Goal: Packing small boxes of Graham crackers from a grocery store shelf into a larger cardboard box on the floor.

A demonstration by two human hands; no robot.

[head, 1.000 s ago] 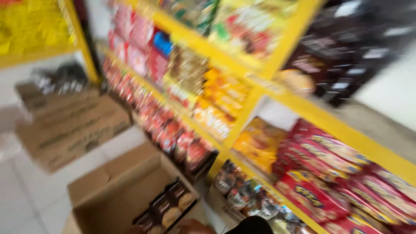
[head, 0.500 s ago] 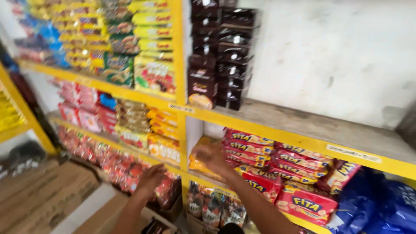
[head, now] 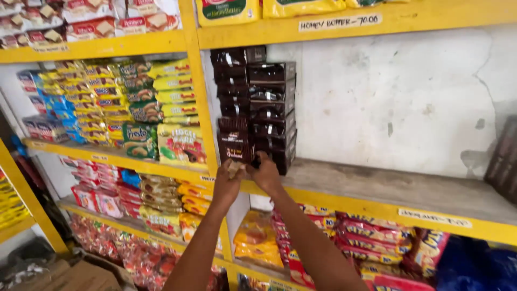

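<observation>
Both my hands are raised to the middle shelf. My left hand (head: 227, 183) and my right hand (head: 265, 171) grip a dark brown biscuit packet (head: 235, 147) at the bottom of a tall stack of dark packets (head: 253, 102). The stack stands at the left end of a grey shelf board (head: 388, 186) with a yellow front edge. My fingers close around the packet's lower edge; whether it rests on the shelf or hangs free is hidden by my hands.
A yellow upright post (head: 202, 102) divides the shelves. Left of it lie stacks of green, yellow and blue snack packets (head: 134, 108). Red and orange packets (head: 344, 242) fill the shelf below. A cardboard box (head: 81, 275) sits on the floor at lower left.
The view swung up from the floor boxes to the middle shelf. My hands rose from the lower red packets to the dark packet stack and closed on a packet.
</observation>
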